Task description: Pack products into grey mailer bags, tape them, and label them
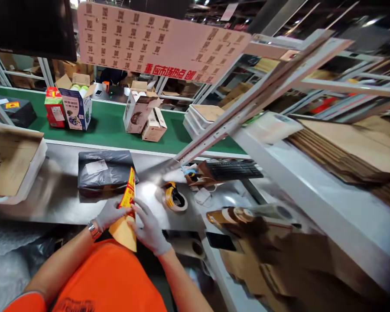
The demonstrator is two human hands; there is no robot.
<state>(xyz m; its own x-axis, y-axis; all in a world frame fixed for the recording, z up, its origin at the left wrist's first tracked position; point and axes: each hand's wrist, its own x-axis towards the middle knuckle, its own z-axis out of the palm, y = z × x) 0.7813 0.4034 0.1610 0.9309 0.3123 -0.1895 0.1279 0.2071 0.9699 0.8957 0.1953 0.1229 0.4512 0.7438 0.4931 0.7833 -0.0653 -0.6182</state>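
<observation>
Both my hands wear grey gloves and hold a yellow and red packet (127,208) upright at the near edge of the steel table (61,203). My left hand (109,214) grips its left side, with a watch on the wrist. My right hand (149,229) closes on its right side and lower part. Just behind the packet lies a black plastic parcel (102,173) with a white label. A roll of tape (174,198) lies on the table to the right of my hands.
A green conveyor belt (110,125) runs behind the table with several cartons (76,106) on it. A keyboard (234,170) lies to the right. Flat cardboard stacks (351,151) fill the right shelf and another sits at the left (9,160). A slanted metal rail (247,104) crosses above.
</observation>
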